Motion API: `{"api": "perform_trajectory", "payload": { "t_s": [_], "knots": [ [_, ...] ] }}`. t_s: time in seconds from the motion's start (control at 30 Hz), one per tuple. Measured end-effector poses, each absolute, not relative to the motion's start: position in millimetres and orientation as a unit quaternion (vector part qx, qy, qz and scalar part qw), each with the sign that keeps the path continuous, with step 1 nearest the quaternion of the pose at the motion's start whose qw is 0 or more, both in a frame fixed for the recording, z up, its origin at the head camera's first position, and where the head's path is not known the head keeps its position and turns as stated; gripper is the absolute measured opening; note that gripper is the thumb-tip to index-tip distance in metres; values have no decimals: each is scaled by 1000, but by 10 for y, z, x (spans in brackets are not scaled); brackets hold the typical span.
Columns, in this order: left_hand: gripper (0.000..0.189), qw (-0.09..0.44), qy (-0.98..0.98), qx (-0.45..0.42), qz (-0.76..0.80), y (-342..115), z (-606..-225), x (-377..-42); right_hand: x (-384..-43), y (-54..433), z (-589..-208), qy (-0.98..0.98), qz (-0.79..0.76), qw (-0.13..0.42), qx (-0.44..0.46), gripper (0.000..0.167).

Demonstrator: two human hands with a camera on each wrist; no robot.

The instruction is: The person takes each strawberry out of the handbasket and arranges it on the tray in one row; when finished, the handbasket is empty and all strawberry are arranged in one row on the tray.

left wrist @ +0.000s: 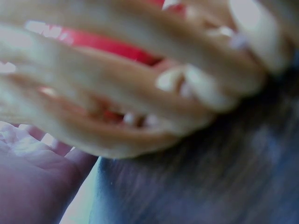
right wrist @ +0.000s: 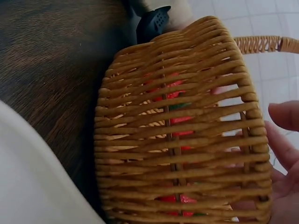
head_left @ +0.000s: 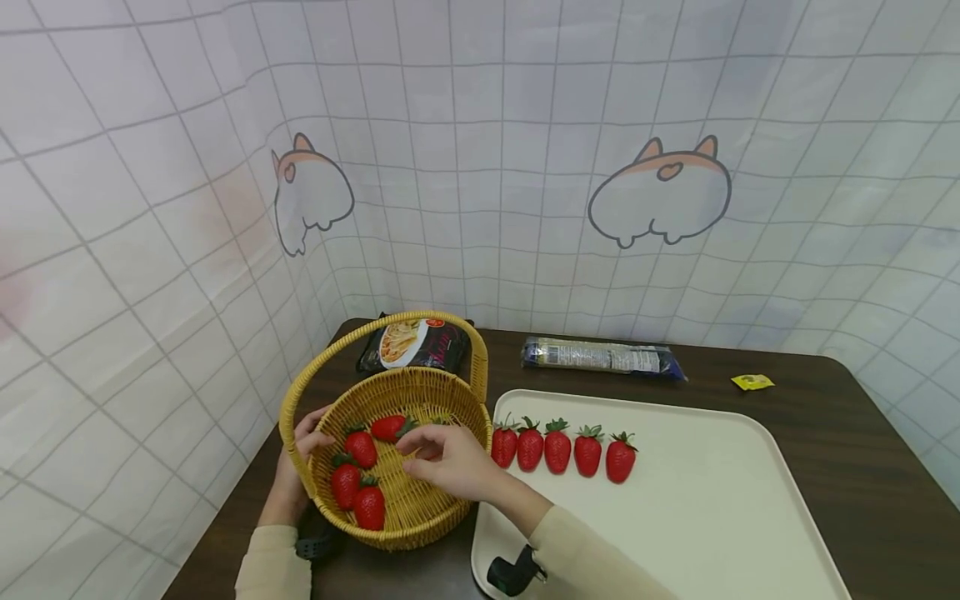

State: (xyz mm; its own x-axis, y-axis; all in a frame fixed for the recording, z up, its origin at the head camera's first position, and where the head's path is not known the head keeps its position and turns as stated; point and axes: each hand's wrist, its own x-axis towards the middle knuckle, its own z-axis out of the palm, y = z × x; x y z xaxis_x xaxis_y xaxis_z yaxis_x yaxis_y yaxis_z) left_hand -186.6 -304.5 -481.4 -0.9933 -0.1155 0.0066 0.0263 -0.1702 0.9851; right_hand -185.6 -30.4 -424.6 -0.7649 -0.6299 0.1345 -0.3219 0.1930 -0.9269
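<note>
A yellow wicker basket (head_left: 412, 521) with a tall arched handle holds several red strawberries (head_left: 362, 448) along its left and back side. My left hand (head_left: 296, 467) is at the basket's left side, fingers bent over the rim, palm against the outer weave in the left wrist view. My right hand (head_left: 457, 462) reaches over the right rim into the basket. Its fingers are loosely bent, with nothing seen between them, and the fingertips are close to the leaves of a strawberry (head_left: 388, 427) lying on its side. The right wrist view shows the basket's woven wall (right wrist: 177, 135) up close.
Right of the basket, a cream tray (head_left: 712, 492) carries a row of several strawberries (head_left: 557, 450) near its far left. Behind the basket lies a black food packet (head_left: 423, 346). Along the back are a long clear-and-blue packet (head_left: 600, 356) and a small yellow sachet (head_left: 752, 382).
</note>
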Motion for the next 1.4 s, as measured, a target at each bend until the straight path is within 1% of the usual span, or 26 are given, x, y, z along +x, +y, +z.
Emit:
{"api": "perform_trajectory", "payload": {
  "t_s": [0.1,0.3,0.63,0.77,0.93,1.0,1.13,1.3,1.4],
  "knots": [
    [45,48,-643,34,-764,-3052,-4834,-1878,-1909,-361,-4342,753,-545,161,-333,23],
    [45,48,-645,37,-762,-3061,-4865,-1895,-1910,-469,-4365,753,-512,194,-366,32],
    [40,48,-643,39,-763,-3063,-4875,-1881,-1910,-608,-4404,742,-518,258,-338,38],
    [40,49,-650,43,-757,-3059,-4874,-1883,-1924,-627,-4405,749,-491,285,-341,47],
    [42,45,-655,48,-752,-3057,-4876,-1890,-1945,-660,-4420,756,-439,318,-367,60],
    [42,43,-657,52,-751,-3059,-4877,-1892,-1954,-674,-4430,755,-424,329,-377,60],
    [42,40,-654,55,-753,-3058,-4870,-1887,-1968,-690,-4445,749,-404,344,-397,52],
    [41,44,-647,50,-760,-3048,-4849,-1873,-1982,-704,-4447,748,-374,343,-427,45],
    [40,47,-645,45,-761,-3042,-4843,-1874,-1987,-708,-4434,750,-370,346,-426,42]
  ]
}}
